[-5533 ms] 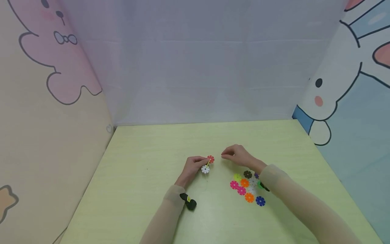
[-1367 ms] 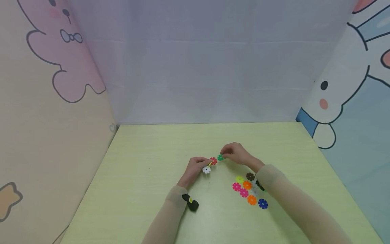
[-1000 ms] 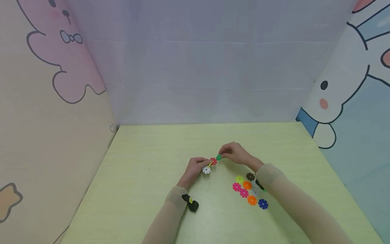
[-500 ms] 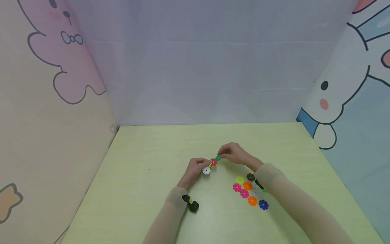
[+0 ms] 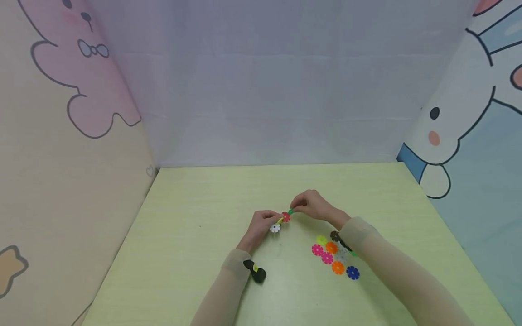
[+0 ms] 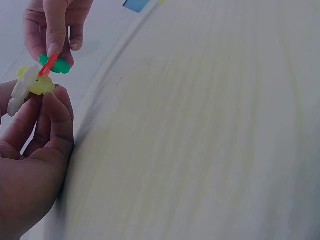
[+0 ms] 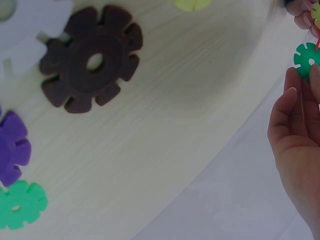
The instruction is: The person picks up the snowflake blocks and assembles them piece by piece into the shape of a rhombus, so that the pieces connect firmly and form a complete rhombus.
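In the head view my left hand (image 5: 259,227) holds a small linked group of notched plastic discs: a white disc (image 5: 275,228), a yellow disc (image 6: 43,86) and a red disc (image 5: 286,217). Its thumb and fingertips pinch the yellow one, which crosses the white. My right hand (image 5: 315,205) pinches a green disc (image 7: 303,60) between thumb and fingers. The green disc meets the red disc's edge, the two crossing at an angle in the left wrist view. Part of the green disc is hidden by the right fingertips.
Loose notched discs lie right of centre on the pale table (image 5: 195,267), among them orange (image 5: 337,268), dark blue (image 5: 352,273), pink (image 5: 317,250) and brown (image 7: 92,60) ones. The right sleeve (image 5: 360,235) overhangs part of this pile.
No green disc showed at the right hand in the oldest frame. Since then the right hand has brought one left against the red disc, and it has turned more edge-on. The left hand stays nearly still.
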The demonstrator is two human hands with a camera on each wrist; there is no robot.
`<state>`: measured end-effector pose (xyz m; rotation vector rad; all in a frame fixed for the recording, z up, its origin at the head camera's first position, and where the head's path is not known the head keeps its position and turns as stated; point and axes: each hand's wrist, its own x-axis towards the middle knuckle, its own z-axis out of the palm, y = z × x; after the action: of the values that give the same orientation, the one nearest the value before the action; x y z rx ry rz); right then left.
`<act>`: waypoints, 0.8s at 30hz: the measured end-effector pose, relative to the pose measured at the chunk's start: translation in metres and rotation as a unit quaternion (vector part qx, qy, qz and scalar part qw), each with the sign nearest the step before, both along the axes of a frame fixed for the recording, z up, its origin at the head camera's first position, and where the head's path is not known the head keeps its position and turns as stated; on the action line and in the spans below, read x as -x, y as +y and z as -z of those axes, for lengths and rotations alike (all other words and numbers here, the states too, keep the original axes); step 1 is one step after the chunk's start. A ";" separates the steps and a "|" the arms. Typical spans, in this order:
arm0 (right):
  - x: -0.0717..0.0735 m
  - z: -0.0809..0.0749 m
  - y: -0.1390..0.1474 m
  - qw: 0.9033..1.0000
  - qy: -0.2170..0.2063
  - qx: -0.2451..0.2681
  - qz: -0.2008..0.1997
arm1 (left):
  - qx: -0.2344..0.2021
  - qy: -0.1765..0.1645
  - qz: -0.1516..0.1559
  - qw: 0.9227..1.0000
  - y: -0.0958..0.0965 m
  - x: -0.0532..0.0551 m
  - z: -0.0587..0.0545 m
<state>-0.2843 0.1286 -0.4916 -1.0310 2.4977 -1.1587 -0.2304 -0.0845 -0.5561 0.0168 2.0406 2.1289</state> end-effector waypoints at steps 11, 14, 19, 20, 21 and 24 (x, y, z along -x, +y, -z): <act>-0.002 -0.001 0.000 1.000 0.011 -0.012 0.005 | 0.014 0.004 -0.005 1.000 -0.001 0.002 0.002; -0.003 -0.001 -0.001 1.000 0.017 -0.016 0.010 | 0.018 -0.004 -0.010 1.000 -0.001 0.003 0.002; -0.005 0.001 -0.002 0.999 0.026 -0.017 0.015 | 0.035 -0.017 -0.018 0.999 -0.002 0.002 0.001; -0.005 0.001 -0.003 0.999 0.027 -0.016 0.017 | 0.036 -0.017 -0.020 0.999 -0.002 0.002 0.001; -0.005 0.002 -0.003 0.999 0.030 -0.014 0.017 | 0.036 -0.016 -0.022 0.999 -0.002 0.002 0.001; -0.006 0.003 -0.004 0.999 0.044 -0.010 0.021 | 0.033 -0.015 -0.030 0.999 -0.002 0.001 0.001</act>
<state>-0.2781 0.1245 -0.4947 -1.0528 2.6052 -1.1206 -0.2318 -0.0860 -0.5571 -0.0870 2.1194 2.0808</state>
